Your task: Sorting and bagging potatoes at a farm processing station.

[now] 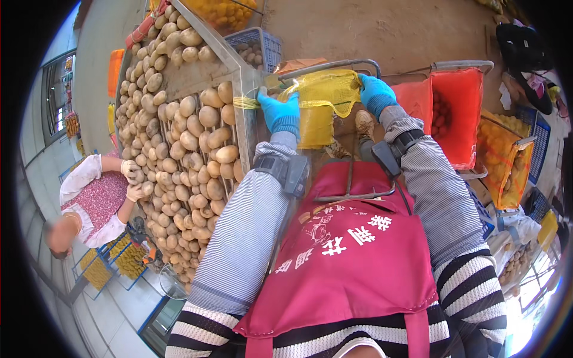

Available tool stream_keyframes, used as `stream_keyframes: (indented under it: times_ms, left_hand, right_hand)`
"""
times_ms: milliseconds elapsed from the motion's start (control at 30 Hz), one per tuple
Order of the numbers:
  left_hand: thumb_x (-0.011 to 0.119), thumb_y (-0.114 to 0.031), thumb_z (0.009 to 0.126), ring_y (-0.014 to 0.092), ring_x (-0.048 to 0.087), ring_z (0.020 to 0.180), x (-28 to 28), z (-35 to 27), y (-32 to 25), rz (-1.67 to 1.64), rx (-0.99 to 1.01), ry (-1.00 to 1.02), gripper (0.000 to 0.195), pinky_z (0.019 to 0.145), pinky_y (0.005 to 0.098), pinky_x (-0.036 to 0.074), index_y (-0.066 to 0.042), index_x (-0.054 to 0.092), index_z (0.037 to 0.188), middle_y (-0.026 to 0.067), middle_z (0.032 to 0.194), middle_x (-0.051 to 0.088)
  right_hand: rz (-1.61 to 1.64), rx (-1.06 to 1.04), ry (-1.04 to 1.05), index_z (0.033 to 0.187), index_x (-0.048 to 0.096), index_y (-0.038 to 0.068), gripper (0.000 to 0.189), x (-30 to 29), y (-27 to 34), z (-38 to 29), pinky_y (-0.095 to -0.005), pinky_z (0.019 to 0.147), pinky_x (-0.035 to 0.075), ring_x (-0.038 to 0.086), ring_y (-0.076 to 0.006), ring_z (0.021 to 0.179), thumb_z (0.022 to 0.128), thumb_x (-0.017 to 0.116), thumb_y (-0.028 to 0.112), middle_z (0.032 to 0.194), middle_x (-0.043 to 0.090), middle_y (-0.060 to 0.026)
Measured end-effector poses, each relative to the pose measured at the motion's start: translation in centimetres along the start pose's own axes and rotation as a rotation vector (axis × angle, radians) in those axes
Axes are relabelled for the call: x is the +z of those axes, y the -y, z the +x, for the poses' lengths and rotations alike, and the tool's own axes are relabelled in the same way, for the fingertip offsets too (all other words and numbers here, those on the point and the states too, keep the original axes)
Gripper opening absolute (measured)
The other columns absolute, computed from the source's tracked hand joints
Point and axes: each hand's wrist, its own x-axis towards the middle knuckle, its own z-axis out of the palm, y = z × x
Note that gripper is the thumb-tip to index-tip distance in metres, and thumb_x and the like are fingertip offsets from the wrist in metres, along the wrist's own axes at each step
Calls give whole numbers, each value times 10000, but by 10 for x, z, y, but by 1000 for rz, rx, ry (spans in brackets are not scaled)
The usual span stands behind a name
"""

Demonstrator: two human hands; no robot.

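A yellow mesh bag (329,89) is stretched between my two blue-gloved hands, over a metal bag frame (340,64). My left hand (282,112) grips the bag's left side, close to the metal rim of the sorting table (245,89). At the opposite edge, my right hand (376,93) pinches the mesh near the frame's bent corner. The lower part of the bag (315,127) hangs below the frame. A bundle of yellow ties (246,103) is looped around the table rim beside my left hand.
Many potatoes (188,129) cover the sorting table. Across it, a co-worker (100,192) handles potatoes with gloved hands. To my right stand a red bag on a frame (456,118) with potatoes inside and a filled orange mesh bag (503,156). A blue crate (271,47) sits beyond the table corner.
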Motion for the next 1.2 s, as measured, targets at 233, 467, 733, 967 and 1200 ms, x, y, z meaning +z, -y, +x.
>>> stream_keyframes:
  times_ms: [233,467,733,967,1200]
  left_hand:
    - [666,12,833,255,588,1133,17,7,7,-568,-328,23,527,1007,353,462,28,460,1317,173,1256,581]
    - [470,182,806,249,541,1208,17,-34,-14,-617,-9,-195,517,1069,338,414,20,480,1298,156,1309,544]
    - [629,64,785,118,594,766,-8,-70,18,-551,-363,221,313,690,253,489,-4,611,1090,44,926,657]
    - [745,18,780,124,611,811,-24,-71,10,-676,-504,252,305,741,265,506,-48,592,1035,45,956,662]
    - [674,73,807,139,611,824,-18,-64,7,-944,-465,192,281,781,282,511,-90,569,1011,41,963,654]
  right_hand:
    - [-12,-9,-4,1241,625,143,335,5,1,-1,-457,899,526,656,-347,1063,922,528,175,1155,680,-162]
    - [-25,3,18,1268,605,143,348,2,3,1,-465,904,523,656,-352,1062,929,526,166,1155,676,-175]
    - [-41,-40,40,1283,599,145,369,-5,-1,4,-461,923,518,640,-355,1096,924,513,138,1178,669,-177]
    - [-26,-7,44,1286,607,149,374,-3,1,6,-457,930,515,636,-357,1103,924,512,144,1199,665,-160]
    - [-44,14,33,1293,614,161,376,0,-1,6,-449,933,518,643,-347,1098,927,528,165,1206,663,-159]
